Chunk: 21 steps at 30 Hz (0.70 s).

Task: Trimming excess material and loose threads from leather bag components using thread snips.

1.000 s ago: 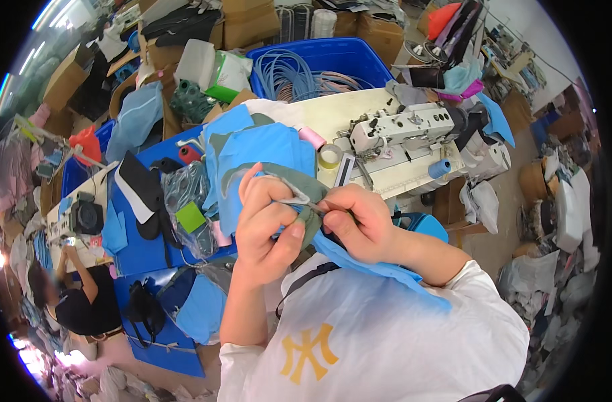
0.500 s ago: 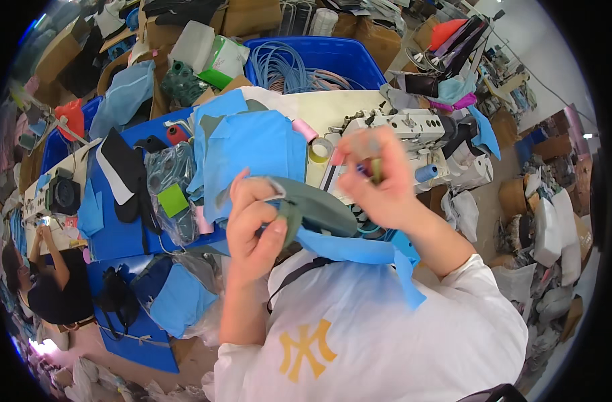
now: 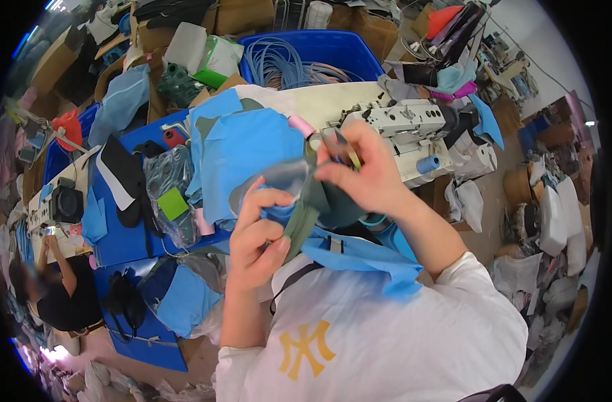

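Folded dark green fabric [image 3: 304,221] is gripped between the thumb and fingers of my left hand [image 3: 255,241]. A grey-green panel bends away above it, and a light blue cloth strip [image 3: 366,258] hangs below, against my shirt. My right hand [image 3: 369,167] is closed around a small pair of thread snips [image 3: 343,146], with the dark blades pointing up. Its thumb and fingertip are at the upper edge of the green fabric; whether they pinch it too, I cannot tell. A stack of light blue fabric pieces [image 3: 252,151] lies on the table just beyond my left hand.
A sewing machine [image 3: 403,120] stands behind my right hand, with a pink thread cone [image 3: 301,125] and a blue spool [image 3: 427,164] nearby. A blue bin [image 3: 359,50] holds coiled cords. Plastic-wrapped pieces [image 3: 168,171] lie left. Another person [image 3: 64,288] works at far left.
My right hand has moved left and inward to the edge of the green fabric, and the snips' blades now show. My left hand has tilted the fabric more upright.
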Each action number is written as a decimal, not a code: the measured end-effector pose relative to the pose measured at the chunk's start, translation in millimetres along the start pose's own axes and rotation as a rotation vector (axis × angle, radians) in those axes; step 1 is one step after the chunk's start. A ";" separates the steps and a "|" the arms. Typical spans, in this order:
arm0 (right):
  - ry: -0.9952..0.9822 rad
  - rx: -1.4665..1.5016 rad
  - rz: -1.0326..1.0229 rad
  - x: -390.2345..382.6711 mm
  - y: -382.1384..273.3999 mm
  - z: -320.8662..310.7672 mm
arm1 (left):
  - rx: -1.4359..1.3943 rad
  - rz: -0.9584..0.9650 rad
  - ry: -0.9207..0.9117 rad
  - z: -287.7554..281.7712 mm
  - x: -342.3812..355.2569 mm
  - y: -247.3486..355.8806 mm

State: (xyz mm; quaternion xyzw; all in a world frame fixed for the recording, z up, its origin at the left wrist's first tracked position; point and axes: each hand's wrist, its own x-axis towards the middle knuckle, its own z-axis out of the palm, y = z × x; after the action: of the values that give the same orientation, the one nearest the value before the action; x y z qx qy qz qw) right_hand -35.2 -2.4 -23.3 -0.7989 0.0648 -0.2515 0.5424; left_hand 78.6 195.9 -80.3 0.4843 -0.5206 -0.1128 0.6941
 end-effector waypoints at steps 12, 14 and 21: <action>-0.060 0.341 0.136 -5.9 -9.5 -24.1 | -0.118 -0.400 0.451 -1.7 -1.9 -5.4; -0.054 0.272 0.016 -6.5 1.5 -21.7 | -0.137 -0.371 0.421 -3.2 -2.7 -6.7; -0.018 0.306 0.061 -14.2 -3.8 -14.8 | -0.076 -0.597 0.124 -8.8 -11.4 -4.8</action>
State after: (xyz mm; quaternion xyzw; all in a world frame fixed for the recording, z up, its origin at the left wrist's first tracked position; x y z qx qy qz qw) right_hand -55.1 -7.9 -20.5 -0.7069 0.0452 -0.2344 0.6658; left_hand 82.7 205.9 -91.0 0.5954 -0.3073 -0.3017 0.6783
